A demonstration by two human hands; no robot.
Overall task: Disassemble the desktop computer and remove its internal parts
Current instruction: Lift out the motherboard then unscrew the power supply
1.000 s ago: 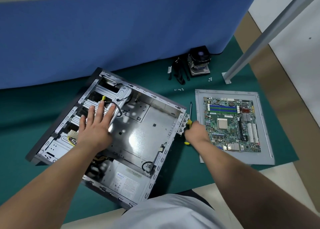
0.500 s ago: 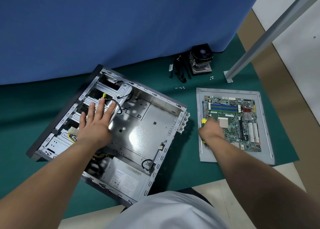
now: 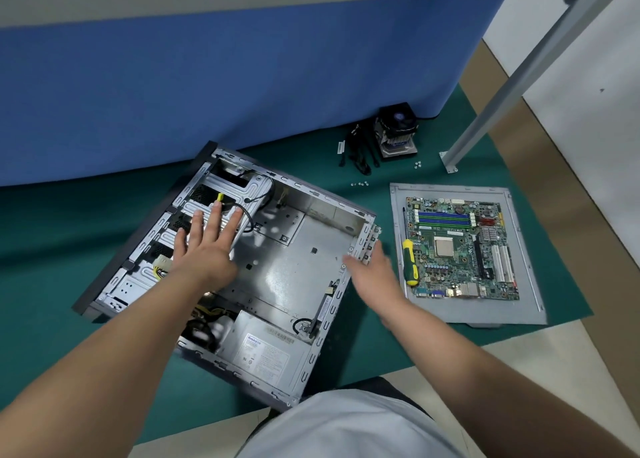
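The open grey computer case (image 3: 298,249) lies on its side on a green mat. My left hand (image 3: 204,246) rests flat, fingers spread, on the drive cage (image 3: 239,187) inside it. My right hand (image 3: 372,270) is open with straight fingers at the case's rear edge, holding nothing. The power supply (image 3: 263,346) sits in the case's near corner. The green motherboard (image 3: 460,246) lies on the grey side panel (image 3: 467,312) to the right. A yellow and green screwdriver (image 3: 409,260) lies along the motherboard's left edge.
A CPU cooler with fan (image 3: 396,131) and black cables (image 3: 360,152) lie at the back by the blue partition (image 3: 207,76). Several small screws (image 3: 360,183) dot the mat. A slanted grey metal leg (image 3: 502,86) stands at the right.
My right hand carried the screwdriver from the case's rear edge to the motherboard, let it go there, and came back empty to the case edge. My left hand stayed on the drive cage.
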